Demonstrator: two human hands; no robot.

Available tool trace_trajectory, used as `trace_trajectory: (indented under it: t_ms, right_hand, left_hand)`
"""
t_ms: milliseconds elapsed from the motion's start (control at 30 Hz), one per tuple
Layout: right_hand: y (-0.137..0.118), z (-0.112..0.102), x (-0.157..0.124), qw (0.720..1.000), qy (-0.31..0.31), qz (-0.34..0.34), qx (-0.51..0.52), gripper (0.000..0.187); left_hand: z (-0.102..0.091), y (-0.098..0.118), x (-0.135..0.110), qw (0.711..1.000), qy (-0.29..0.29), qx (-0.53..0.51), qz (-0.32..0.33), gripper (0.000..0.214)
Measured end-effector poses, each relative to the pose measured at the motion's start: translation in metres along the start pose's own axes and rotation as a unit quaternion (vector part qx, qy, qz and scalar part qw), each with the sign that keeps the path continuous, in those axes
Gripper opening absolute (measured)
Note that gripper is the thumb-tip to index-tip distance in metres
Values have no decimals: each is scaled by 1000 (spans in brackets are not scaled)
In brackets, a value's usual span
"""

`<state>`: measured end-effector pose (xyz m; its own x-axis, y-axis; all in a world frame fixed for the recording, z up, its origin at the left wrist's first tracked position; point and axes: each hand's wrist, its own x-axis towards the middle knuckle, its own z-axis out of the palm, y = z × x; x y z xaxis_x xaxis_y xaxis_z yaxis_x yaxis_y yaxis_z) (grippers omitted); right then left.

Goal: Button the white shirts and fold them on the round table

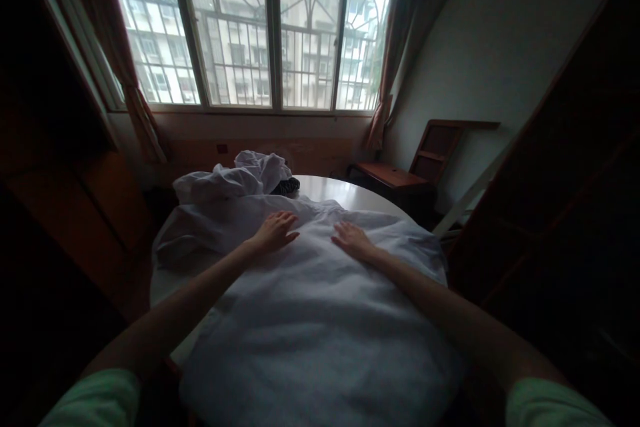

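A large white cloth garment (320, 307), perhaps a coat, lies spread over a round white table (345, 190) and hangs over its near edge. My left hand (275, 231) rests flat on the fabric left of the middle, fingers apart. To the right, my right hand (351, 240) lies on the same cloth with its fingers stretched out. Neither hand grips anything. Soft wrinkles run across the cloth around both hands.
A crumpled heap of white cloth (235, 177) sits at the table's back left, with a dark patterned item (287, 186) beside it. A wooden chair (400, 173) stands at the back right. Behind are barred windows (240, 40) and curtains (140, 113).
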<state>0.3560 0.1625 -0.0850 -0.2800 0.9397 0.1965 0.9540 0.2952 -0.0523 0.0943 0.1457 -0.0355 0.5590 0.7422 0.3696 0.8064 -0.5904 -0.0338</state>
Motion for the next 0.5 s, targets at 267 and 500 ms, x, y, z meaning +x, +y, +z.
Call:
trace_trajectory:
  t_ms: [267, 500]
  right_hand:
    - [70, -7, -32, 996, -49, 74, -7, 53]
    - [200, -30, -56, 947, -32, 315, 59, 33]
  left_hand:
    - [55, -46, 17, 988, -2, 46, -148, 52]
    - [33, -53, 26, 982, 34, 69, -173, 34]
